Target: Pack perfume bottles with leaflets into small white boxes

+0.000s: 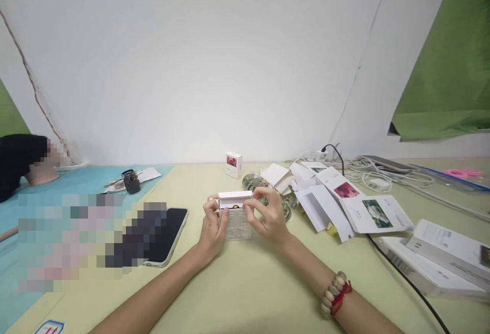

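A small white cardboard box [239, 227] with grey print on its face stands upright between my hands, its top flap raised. My left hand [214, 229] grips its left side, thumb on the front. At the upper right corner of the box, my right hand [271, 215] has thumb and index finger closed on the rim. Something dark with a small gold-coloured spot shows in the box opening; the rest of the contents is hidden. Behind my right hand lie several greenish glass-like round pieces [250, 180], partly covered.
A second small box [233, 164] with a red flower picture stands by the wall. Unfolded cartons [346, 196], white boxes [440, 257], cables [377, 181] and pink scissors [463, 173] lie right. Left are a phone [168, 237], a dark jar [130, 182] and another person [23, 163].
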Demonstrator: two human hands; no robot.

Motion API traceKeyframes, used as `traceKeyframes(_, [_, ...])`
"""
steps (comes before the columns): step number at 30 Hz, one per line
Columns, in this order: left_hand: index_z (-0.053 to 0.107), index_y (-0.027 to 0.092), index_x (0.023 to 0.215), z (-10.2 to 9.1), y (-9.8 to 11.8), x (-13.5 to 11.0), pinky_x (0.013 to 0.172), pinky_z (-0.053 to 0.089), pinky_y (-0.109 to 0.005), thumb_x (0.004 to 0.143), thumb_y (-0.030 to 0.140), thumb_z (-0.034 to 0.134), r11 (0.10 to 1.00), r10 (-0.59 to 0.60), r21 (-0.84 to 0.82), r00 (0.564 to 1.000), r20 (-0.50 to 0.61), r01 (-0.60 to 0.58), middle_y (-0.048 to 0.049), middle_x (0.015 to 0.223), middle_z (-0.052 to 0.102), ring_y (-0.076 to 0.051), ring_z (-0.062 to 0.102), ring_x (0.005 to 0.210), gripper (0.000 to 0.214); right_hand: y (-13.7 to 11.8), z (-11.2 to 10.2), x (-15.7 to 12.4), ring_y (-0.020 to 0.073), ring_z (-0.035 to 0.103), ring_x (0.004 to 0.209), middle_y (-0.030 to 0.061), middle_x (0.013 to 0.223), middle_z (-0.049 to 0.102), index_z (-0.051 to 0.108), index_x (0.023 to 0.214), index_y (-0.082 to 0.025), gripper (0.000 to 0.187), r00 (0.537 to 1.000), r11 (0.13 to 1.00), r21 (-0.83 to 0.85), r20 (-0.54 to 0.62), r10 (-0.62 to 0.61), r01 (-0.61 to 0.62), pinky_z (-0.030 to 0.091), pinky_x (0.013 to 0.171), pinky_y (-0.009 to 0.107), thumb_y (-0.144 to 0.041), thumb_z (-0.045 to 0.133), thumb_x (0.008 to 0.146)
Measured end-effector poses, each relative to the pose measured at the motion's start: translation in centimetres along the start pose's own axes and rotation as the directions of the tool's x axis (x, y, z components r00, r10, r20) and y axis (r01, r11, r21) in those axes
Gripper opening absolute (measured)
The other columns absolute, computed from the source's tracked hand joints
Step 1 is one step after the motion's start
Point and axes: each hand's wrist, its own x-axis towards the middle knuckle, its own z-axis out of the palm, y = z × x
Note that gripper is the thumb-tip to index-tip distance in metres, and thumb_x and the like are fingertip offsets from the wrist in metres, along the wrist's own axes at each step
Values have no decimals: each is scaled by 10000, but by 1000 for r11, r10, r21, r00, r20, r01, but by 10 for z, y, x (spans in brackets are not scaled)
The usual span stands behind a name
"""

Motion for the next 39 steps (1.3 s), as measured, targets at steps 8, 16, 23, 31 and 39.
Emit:
traceKeyframes(8, [387,225,976,-5,1,3,639,385,-236,918,293,278,986,104,124,992,68,-112,-4,848,410,-109,436,708,142,-6,0,-3,180,480,871,47,933,500,639,869,-257,177,996,998,-48,81,-45,49,339,777,352,-213,485,794])
traceKeyframes(16, [438,243,1062,-7,4,3,690,423,-233,914,241,292,971,113,198,985,132,-138,-37,1021,424,-114,501,857,208,-4,1,-3,171,483,813,39,914,517,635,854,-258,138,998,985,-163,31,-51,56,301,752,353,-252,537,758])
traceKeyframes(23, [415,249,1019,-6,4,1,681,430,-232,911,222,285,967,133,199,982,134,-158,-34,1025,422,-111,500,847,172,-3,2,-3,164,480,796,39,898,508,604,837,-223,113,995,995,-84,87,-52,60,325,740,338,-229,515,767])
traceKeyframes(31, [481,252,1041,-11,9,2,689,445,-244,878,212,351,937,243,217,957,160,-274,-49,1047,404,-125,513,846,213,-14,0,-1,169,481,808,50,905,522,592,771,-217,77,997,998,-62,69,-26,30,328,734,339,-223,516,760])
traceKeyframes(39, [399,261,1073,-8,6,1,703,454,-263,862,140,369,881,354,271,920,167,-388,-75,1113,385,-158,505,984,245,-8,0,-1,167,509,846,31,926,578,617,780,-257,79,995,975,-200,1,-98,97,293,760,351,-242,546,748])
